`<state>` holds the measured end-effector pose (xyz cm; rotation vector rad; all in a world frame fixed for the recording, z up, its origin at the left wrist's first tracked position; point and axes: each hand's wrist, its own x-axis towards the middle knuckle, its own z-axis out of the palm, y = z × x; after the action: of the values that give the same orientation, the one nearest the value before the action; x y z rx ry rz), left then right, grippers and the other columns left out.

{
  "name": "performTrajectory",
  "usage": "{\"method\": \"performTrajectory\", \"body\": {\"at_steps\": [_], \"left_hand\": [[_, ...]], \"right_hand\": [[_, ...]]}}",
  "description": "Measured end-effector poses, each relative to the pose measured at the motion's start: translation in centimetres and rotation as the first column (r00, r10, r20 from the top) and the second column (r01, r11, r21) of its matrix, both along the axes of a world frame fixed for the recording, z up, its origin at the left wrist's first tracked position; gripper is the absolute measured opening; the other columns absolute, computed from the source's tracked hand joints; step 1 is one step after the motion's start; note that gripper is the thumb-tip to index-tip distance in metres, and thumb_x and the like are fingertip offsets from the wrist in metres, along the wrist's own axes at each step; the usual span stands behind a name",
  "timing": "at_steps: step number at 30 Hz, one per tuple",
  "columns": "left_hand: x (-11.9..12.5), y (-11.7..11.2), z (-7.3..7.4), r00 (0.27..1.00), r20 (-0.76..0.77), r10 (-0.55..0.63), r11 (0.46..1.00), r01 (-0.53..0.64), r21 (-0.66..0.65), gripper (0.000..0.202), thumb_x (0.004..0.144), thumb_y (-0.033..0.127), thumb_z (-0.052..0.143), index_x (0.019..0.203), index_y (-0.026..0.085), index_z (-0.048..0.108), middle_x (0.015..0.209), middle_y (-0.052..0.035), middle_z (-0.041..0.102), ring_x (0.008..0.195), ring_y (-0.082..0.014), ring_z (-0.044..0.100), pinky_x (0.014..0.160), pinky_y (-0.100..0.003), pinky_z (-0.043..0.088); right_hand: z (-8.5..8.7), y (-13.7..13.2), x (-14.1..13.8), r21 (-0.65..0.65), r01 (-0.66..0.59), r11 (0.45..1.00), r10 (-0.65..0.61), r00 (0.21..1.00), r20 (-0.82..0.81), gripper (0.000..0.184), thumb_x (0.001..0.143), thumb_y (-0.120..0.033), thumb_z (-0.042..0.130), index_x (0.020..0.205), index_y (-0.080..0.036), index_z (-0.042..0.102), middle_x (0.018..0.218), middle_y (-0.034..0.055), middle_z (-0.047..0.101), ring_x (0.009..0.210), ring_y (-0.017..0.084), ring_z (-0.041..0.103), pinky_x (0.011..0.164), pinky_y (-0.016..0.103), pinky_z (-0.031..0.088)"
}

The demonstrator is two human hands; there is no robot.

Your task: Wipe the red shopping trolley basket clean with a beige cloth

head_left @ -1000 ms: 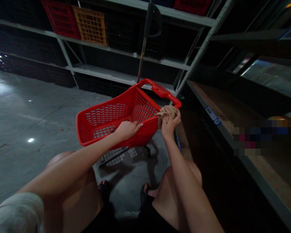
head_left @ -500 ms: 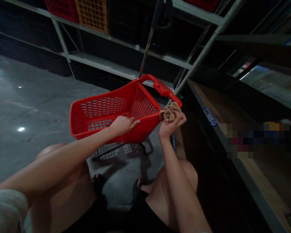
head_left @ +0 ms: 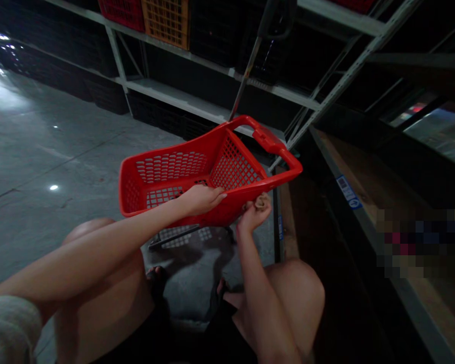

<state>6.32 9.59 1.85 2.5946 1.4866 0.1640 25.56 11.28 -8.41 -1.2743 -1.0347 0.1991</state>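
A red plastic shopping basket (head_left: 167,167) on a wheeled frame stands tilted on the floor in front of my knees. My left hand (head_left: 200,198) grips its near rim, fingers curled over the edge. My right hand (head_left: 255,212) is closed on a crumpled beige cloth (head_left: 261,202) and presses it against the outside of the basket's near right corner, below the red handle (head_left: 276,146). Much of the cloth is hidden in my fist.
Metal shelving (head_left: 197,108) runs behind the basket, with red (head_left: 123,10) and orange (head_left: 167,20) crates on an upper shelf. A wooden shelf with a blue label (head_left: 348,192) is at my right. A long black-handled pole (head_left: 250,65) leans on the shelving. Grey concrete floor (head_left: 41,151) lies to the left.
My right hand has dropped with the cloth from beside the handle to under the basket's rim. My left hand has kept its hold on the rim.
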Motion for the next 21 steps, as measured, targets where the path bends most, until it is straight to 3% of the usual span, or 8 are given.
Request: {"method": "performTrajectory", "body": {"at_steps": [2,4,6,9,12,14,19,21], "left_hand": [[0.3,-0.2,-0.1,0.999,0.049,0.018,1.0,-0.017,-0.015,0.052,0.107,0.048,0.021,0.132,0.019,0.055,0.099,-0.0134,0.077,0.094,-0.0289,0.075,0.085,-0.038,0.053],[0.7,-0.2,-0.1,0.993,0.106,0.06,0.998,-0.058,-0.023,0.053,0.107,0.049,0.02,0.141,0.021,0.048,0.098,-0.0114,0.077,0.095,-0.0285,0.076,0.085,-0.038,0.054],[0.9,0.0,-0.2,0.986,0.139,0.088,0.996,-0.085,-0.025,0.051,0.108,0.046,0.019,0.143,0.02,0.046,0.105,-0.012,0.076,0.098,-0.0267,0.075,0.089,-0.038,0.053],[0.3,0.8,-0.2,0.993,0.115,0.029,0.998,-0.022,-0.059,0.048,0.108,0.037,0.022,0.136,0.016,0.055,0.127,-0.0159,0.071,0.111,-0.0247,0.071,0.099,-0.036,0.05],[-1.2,1.5,-0.1,0.986,0.163,-0.043,0.972,0.079,-0.221,0.048,0.107,0.033,0.024,0.131,0.017,0.062,0.139,-0.0113,0.066,0.126,-0.0197,0.064,0.11,-0.03,0.043],[-2.1,1.7,-0.2,0.967,0.252,-0.019,0.937,0.105,-0.332,0.049,0.106,0.036,0.026,0.133,0.02,0.063,0.145,-0.0062,0.063,0.132,-0.0162,0.059,0.114,-0.026,0.038],[-2.7,1.3,-1.0,0.917,0.388,0.094,0.916,0.073,-0.395,0.054,0.102,0.044,0.032,0.137,0.017,0.062,0.148,-0.0063,0.06,0.136,-0.0193,0.056,0.12,-0.03,0.034],[-2.5,1.4,-1.4,0.894,0.434,0.111,0.913,0.081,-0.4,0.052,0.102,0.043,0.032,0.133,0.017,0.065,0.145,-0.0054,0.062,0.135,-0.0197,0.057,0.12,-0.031,0.034]], "right_hand": [[2.3,1.4,1.1,0.088,0.117,0.989,-0.12,0.992,0.033,0.039,0.086,-0.021,0.047,0.124,-0.019,0.047,0.122,0.0135,0.058,0.111,0.023,0.064,0.097,0.043,0.056],[2.8,1.6,1.0,0.134,0.147,0.98,-0.166,0.976,0.139,0.035,0.086,-0.022,0.052,0.121,-0.021,0.053,0.123,0.0135,0.058,0.118,0.025,0.063,0.103,0.045,0.053],[0.9,0.4,-0.5,0.098,0.116,0.988,-0.136,0.965,0.225,0.036,0.087,-0.02,0.05,0.123,-0.021,0.054,0.126,0.0158,0.056,0.124,0.027,0.06,0.108,0.048,0.05],[-4.3,-2.3,-3.6,-0.05,0.067,0.997,-0.053,0.969,0.243,0.046,0.085,-0.015,0.046,0.131,-0.018,0.048,0.134,0.0221,0.052,0.134,0.031,0.052,0.112,0.058,0.044],[-7.4,-3.7,-5.2,-0.154,0.038,0.987,-0.007,0.98,0.2,0.055,0.081,-0.011,0.046,0.135,-0.016,0.044,0.14,0.0253,0.046,0.139,0.034,0.046,0.113,0.063,0.039],[-6.4,-3.3,-4.9,-0.166,0.033,0.986,-0.007,0.988,0.153,0.055,0.081,-0.011,0.045,0.135,-0.015,0.045,0.136,0.0237,0.05,0.137,0.032,0.049,0.114,0.059,0.041],[1.5,-0.3,-2.4,-0.009,0.063,0.998,-0.06,0.976,0.21,0.054,0.085,-0.017,0.047,0.139,-0.019,0.047,0.134,0.0188,0.053,0.133,0.027,0.053,0.112,0.049,0.045],[3.0,-0.1,-2.5,0.052,0.045,0.998,-0.058,0.956,0.288,0.05,0.087,-0.016,0.045,0.136,-0.021,0.052,0.133,0.0165,0.053,0.132,0.026,0.054,0.11,0.047,0.046]]}}
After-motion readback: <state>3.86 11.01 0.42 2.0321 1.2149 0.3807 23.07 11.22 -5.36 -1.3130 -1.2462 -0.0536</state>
